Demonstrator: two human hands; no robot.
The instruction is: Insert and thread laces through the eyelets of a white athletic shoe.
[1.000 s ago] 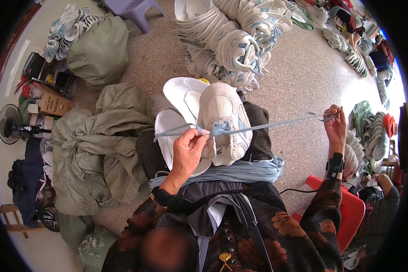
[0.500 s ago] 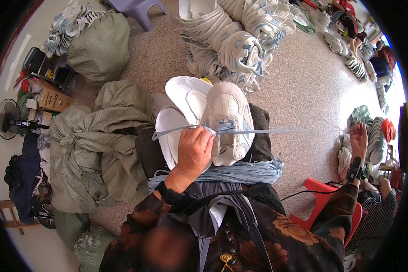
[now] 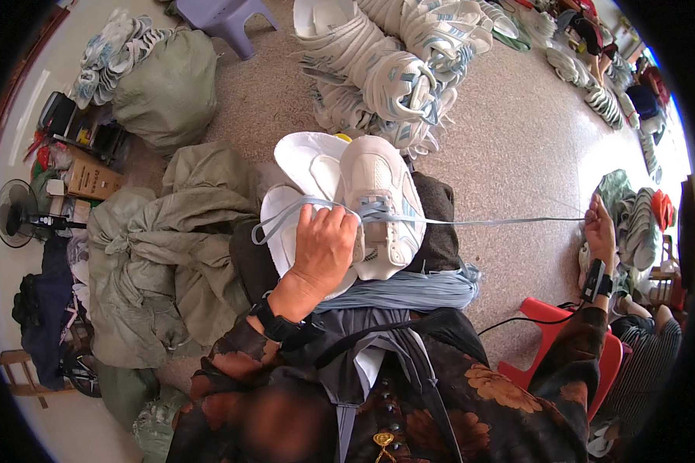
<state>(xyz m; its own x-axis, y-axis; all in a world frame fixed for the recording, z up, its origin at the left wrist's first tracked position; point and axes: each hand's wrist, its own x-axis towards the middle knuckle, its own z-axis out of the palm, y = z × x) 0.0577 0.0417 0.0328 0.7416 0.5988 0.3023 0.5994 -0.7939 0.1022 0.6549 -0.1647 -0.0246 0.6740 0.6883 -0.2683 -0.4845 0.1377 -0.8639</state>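
A purple stool (image 3: 225,14) is standing at the top edge, near a bulging green sack (image 3: 166,92). Below that, rumpled greenish cloth (image 3: 131,270) is lying in a heap. On the left, a black fan (image 3: 15,212) is standing near a cardboard box (image 3: 93,177). A red chair (image 3: 608,366) is standing at lower right.

The shoe (image 3: 380,179) lies between lace bundle (image 3: 421,291) and shoe pile (image 3: 398,83), right of the sack (image 3: 135,266).
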